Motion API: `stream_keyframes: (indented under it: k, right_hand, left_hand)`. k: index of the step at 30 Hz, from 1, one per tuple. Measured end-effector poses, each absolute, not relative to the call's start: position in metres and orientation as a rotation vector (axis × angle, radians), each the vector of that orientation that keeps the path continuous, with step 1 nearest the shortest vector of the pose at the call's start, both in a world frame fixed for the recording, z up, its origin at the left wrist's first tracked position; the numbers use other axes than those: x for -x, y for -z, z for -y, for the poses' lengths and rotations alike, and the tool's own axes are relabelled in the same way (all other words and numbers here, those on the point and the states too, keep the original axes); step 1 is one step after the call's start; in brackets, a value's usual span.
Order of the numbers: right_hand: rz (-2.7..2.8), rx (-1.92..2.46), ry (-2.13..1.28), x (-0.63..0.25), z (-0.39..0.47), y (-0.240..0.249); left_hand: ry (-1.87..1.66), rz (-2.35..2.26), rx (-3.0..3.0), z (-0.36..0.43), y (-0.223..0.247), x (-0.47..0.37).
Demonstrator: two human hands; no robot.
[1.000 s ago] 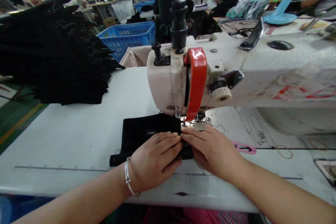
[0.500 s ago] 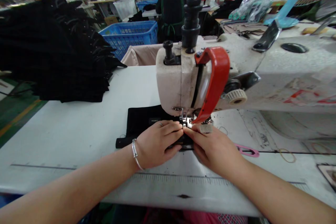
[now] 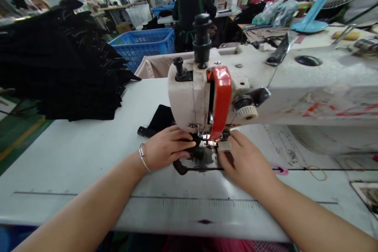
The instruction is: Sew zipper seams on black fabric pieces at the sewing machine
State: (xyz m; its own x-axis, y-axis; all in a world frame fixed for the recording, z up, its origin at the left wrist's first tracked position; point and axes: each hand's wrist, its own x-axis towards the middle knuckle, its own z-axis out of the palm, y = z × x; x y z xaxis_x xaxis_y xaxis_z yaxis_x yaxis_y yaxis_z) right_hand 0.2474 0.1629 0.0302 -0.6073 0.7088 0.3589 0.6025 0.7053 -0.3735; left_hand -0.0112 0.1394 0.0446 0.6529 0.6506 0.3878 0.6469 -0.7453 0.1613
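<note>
A black fabric piece (image 3: 161, 120) lies under the sewing machine head (image 3: 189, 98), turned at an angle on the white table. My left hand (image 3: 168, 146), with a bracelet and a ring, is closed on its near part, fingertips left of the presser foot (image 3: 204, 141). My right hand (image 3: 248, 161) is just right of the foot with its fingers curled. Its fingertips are partly hidden by the machine's fittings, and I cannot make out what they hold. A red guard (image 3: 221, 102) curves down in front of the needle area.
A tall stack of black fabric pieces (image 3: 73, 67) is at the table's left. A blue basket (image 3: 144, 45) stands beyond the table, near a seated person (image 3: 191, 6). A pink thread snipper or clip (image 3: 279, 169) lies right of my hand. A ruler strip (image 3: 191, 201) runs along the front.
The black fabric has turned, its left part now slanting away. My hands have moved apart, the left going left and the right now beside the foot. The view has shifted slightly.
</note>
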Motion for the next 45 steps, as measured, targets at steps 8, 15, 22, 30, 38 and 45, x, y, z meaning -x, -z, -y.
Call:
stream_keyframes:
  k: [8, 15, 22, 30, 38, 45]
  right_hand:
    - [2.54, 1.004, -0.055, -0.251, -0.171, -0.038]
    - [2.498, 0.636, -0.419, -0.243, -0.163, -0.031]
    - [2.473, 0.798, -0.499, -0.236, -0.162, -0.029]
    - [2.431, 0.703, -0.53, -0.239, -0.165, -0.03]
    - [2.526, 0.733, -0.343, -0.237, -0.161, -0.03]
    - [2.554, 0.781, -0.273, -0.235, -0.166, -0.029]
  left_hand:
    - [-0.771, -1.179, -2.817, -0.124, -0.04, -0.005]
    - [-0.749, -1.252, -2.859, -0.114, -0.039, -0.021]
    - [-0.821, -1.392, -2.763, -0.116, -0.034, -0.03]
    - [-0.815, -1.332, -2.624, -0.116, -0.036, -0.026]
    - [-0.768, -1.402, -2.779, -0.116, -0.039, -0.033]
    - [-0.843, -1.441, -2.843, -0.12, -0.039, -0.034]
